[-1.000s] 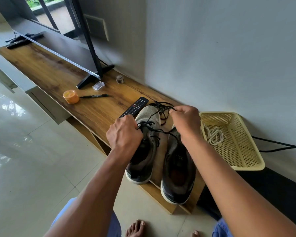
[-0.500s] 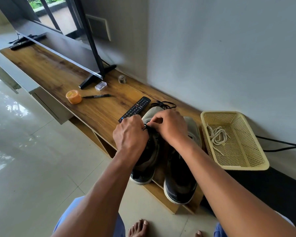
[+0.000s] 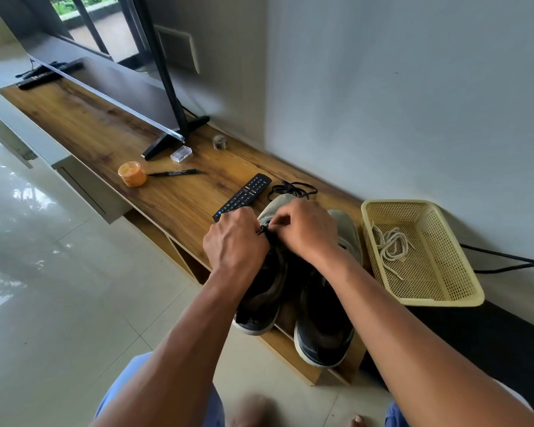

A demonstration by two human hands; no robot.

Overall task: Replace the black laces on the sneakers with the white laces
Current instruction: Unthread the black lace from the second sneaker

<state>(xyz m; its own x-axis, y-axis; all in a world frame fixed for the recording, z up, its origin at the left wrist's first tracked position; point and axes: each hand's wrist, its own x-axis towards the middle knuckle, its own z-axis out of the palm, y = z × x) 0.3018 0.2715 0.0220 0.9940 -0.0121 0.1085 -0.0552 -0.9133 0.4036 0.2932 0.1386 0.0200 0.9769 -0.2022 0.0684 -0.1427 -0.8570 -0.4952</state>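
Two sneakers are set side by side at the near edge of a wooden desk, heels overhanging that edge toward the viewer. The left sneaker is worked by both hands at its tongue: the left hand is curled over the upper, and the fingers of the right hand are pinched on the black lace where it crosses the eyelets. A loose tangle of black lace is seen on the desk just beyond the toe. The right sneaker lies touching or just beside its mate, partly covered by the right forearm.

To the right, a pale yellow perforated basket stands near the right sneaker, its far corner close to the wall; the white laces are coiled inside it. Left of the hands, a black remote lies just beside the left sneaker's toe. Further along the desk are found a black pen, an orange jar touching or nearly touching its tip, a small clear box, and a small round object near the wall. A television on a black foot occupies the far end.

Open desk surface remains between the remote and the jar. The desk runs along a grey wall; glossy pale floor tiles lie below its front edge.
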